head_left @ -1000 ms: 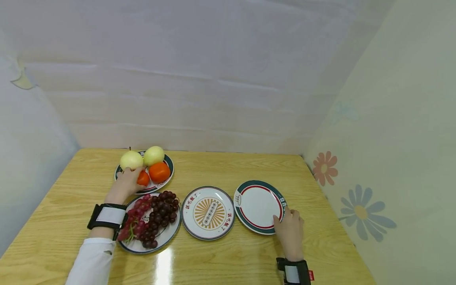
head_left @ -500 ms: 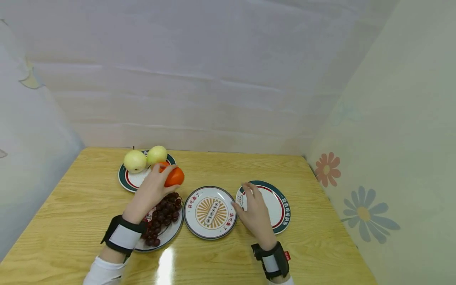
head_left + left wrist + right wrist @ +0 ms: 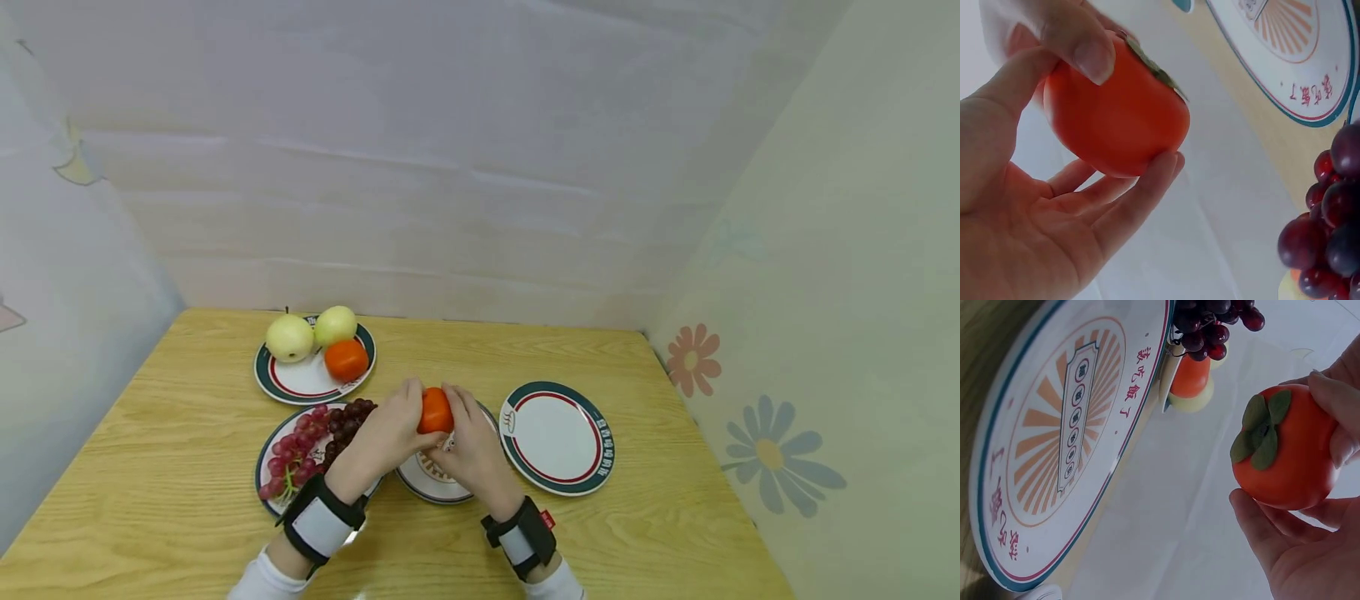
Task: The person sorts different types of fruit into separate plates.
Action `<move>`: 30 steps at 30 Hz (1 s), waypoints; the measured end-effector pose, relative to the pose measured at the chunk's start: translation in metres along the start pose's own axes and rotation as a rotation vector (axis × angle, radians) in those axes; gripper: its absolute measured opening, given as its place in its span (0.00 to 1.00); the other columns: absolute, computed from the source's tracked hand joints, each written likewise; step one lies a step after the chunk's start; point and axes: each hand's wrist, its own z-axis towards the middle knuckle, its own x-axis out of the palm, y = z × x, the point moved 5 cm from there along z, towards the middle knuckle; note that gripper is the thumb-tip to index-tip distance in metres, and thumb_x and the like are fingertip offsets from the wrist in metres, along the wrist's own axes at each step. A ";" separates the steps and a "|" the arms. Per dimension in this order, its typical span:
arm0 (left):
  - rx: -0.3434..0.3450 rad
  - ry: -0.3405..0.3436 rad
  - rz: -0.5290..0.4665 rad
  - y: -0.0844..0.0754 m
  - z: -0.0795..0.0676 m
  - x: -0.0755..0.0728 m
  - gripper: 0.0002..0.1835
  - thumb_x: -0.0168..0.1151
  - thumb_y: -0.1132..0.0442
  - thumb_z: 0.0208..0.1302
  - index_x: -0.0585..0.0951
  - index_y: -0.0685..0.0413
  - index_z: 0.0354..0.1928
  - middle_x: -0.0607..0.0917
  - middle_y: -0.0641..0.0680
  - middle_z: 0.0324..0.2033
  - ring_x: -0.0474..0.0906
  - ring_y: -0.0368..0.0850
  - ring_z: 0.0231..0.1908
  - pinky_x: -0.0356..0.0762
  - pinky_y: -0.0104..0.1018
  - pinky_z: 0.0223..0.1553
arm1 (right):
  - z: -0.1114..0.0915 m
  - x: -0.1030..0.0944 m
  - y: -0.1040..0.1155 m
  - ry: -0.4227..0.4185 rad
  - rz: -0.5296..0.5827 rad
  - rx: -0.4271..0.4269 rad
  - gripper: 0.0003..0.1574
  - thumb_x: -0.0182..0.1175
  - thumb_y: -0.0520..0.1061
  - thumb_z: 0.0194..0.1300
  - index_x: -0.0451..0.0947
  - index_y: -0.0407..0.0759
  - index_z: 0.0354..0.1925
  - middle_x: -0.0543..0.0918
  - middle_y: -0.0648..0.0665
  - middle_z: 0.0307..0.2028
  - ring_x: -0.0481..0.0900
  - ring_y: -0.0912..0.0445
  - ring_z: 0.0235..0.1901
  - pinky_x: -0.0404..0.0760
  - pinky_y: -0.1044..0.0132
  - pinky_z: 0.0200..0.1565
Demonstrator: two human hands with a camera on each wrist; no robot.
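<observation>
Both hands meet at an orange persimmon (image 3: 435, 412), raised over the middle plate (image 3: 433, 497) in the head view. My left hand (image 3: 384, 435) grips its left side; my right hand (image 3: 472, 450) holds the right side. Seen from the left wrist, the left fingers (image 3: 1125, 215) curl under the persimmon (image 3: 1116, 112), and a thumb of the other hand presses on top. The right wrist view shows green leaves on the persimmon (image 3: 1291, 450), with fingers (image 3: 1260, 531) at its lower edge. The middle plate's sunburst print is partly covered by the hands in the head view.
A plate of red and dark grapes (image 3: 266, 442) lies left of the middle plate. Behind it, a green-rimmed plate (image 3: 300, 385) bears two pale yellow pears (image 3: 290, 337) and another persimmon (image 3: 347, 360). To the right lies a bare green-rimmed plate (image 3: 558, 437). Walls border the table's back and right.
The left hand has lifted a persimmon off the back plate and carried it right, over the middle plate. The right hand has left the right plate and moved left to hold the persimmon too.
</observation>
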 end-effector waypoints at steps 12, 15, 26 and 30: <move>-0.059 -0.108 0.138 0.035 -0.006 -0.010 0.33 0.59 0.46 0.60 0.69 0.62 0.60 0.74 0.64 0.57 0.71 0.57 0.56 0.77 0.53 0.49 | 0.003 0.007 -0.041 0.042 0.051 0.257 0.48 0.74 0.48 0.41 0.64 0.39 0.58 0.74 0.40 0.51 0.79 0.50 0.42 0.84 0.53 0.43; -0.155 -0.113 0.118 0.057 -0.009 -0.020 0.32 0.55 0.46 0.63 0.67 0.63 0.61 0.73 0.65 0.58 0.69 0.60 0.57 0.73 0.57 0.53 | -0.002 0.016 -0.057 0.089 0.032 0.371 0.47 0.75 0.49 0.41 0.64 0.40 0.57 0.75 0.41 0.50 0.78 0.49 0.43 0.82 0.51 0.44; -0.261 -0.080 0.109 0.106 -0.002 -0.035 0.31 0.50 0.48 0.67 0.65 0.69 0.60 0.76 0.72 0.50 0.76 0.66 0.45 0.77 0.60 0.40 | -0.013 0.034 -0.074 0.111 -0.005 0.385 0.48 0.77 0.46 0.40 0.64 0.39 0.56 0.74 0.40 0.51 0.77 0.47 0.47 0.80 0.50 0.50; -0.257 -0.040 0.113 0.117 0.013 -0.039 0.32 0.49 0.50 0.68 0.63 0.70 0.63 0.72 0.73 0.54 0.72 0.68 0.49 0.74 0.62 0.45 | -0.015 0.035 -0.073 0.161 -0.014 0.383 0.51 0.76 0.47 0.41 0.60 0.40 0.59 0.71 0.40 0.54 0.76 0.48 0.49 0.79 0.49 0.51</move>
